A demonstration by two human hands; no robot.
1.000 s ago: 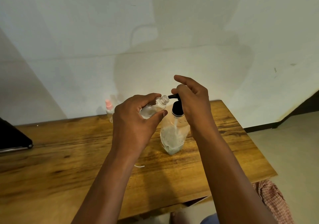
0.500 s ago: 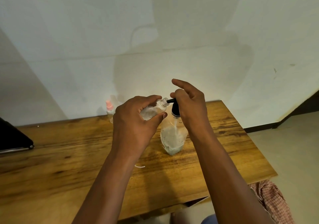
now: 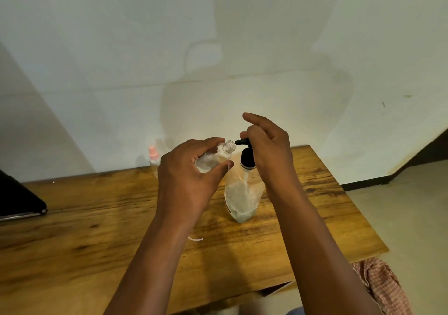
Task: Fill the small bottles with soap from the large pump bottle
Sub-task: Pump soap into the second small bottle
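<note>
The left hand (image 3: 186, 181) was wrapped round a small clear bottle (image 3: 213, 160), fingers and thumb curled about its body, holding it tilted with its open mouth just beside the black spout (image 3: 240, 141) of the pump bottle (image 3: 242, 193). The right hand (image 3: 269, 149) rested on the pump head, its fingers bent over the top and the forefinger lifted clear. The pump bottle stood on the wooden bench (image 3: 97, 229), about half full of pale soap. A second small bottle with a pink cap (image 3: 153, 158) stood near the wall, behind the left hand.

The small bottle looked light and thin-walled, probably slick once soapy, so a grip round its middle seemed soundest, with the neck left free. The pump bottle appeared soft-sided and lightly loaded; pressing straight down on the head should keep it from tipping. A drip past the narrow mouth seemed the likely mishap.
</note>
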